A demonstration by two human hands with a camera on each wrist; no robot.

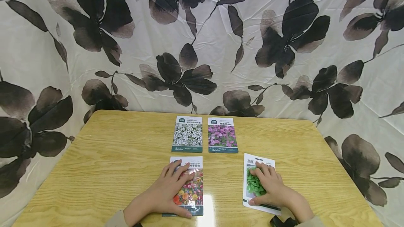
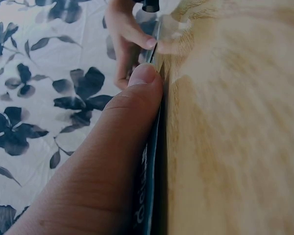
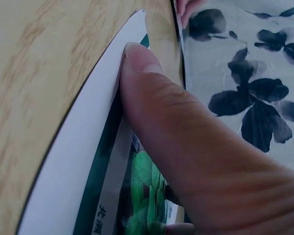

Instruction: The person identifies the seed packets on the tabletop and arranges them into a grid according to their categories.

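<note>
My left hand (image 1: 167, 189) lies over a seed packet with mixed orange, yellow and pink flowers (image 1: 196, 188) on the table, its fingers spread across the upper left part. The left thumb (image 2: 122, 132) presses along the packet's lower end in the left wrist view. Under my right hand (image 1: 274, 188) is a white-bordered seed packet with green leaves (image 1: 254, 184), slightly turned on the table. Its fingers reach to the packet's upper part, while the right thumb (image 3: 161, 107) lies on the lower end. The white lower edge bows up a little in the right wrist view.
Two more seed packets lie side by side farther back: one with white flowers (image 1: 187, 136), one with pink-purple flowers (image 1: 222, 136). The wooden table (image 1: 94, 160) ends at a flower-printed cloth (image 1: 233, 80) hanging behind it.
</note>
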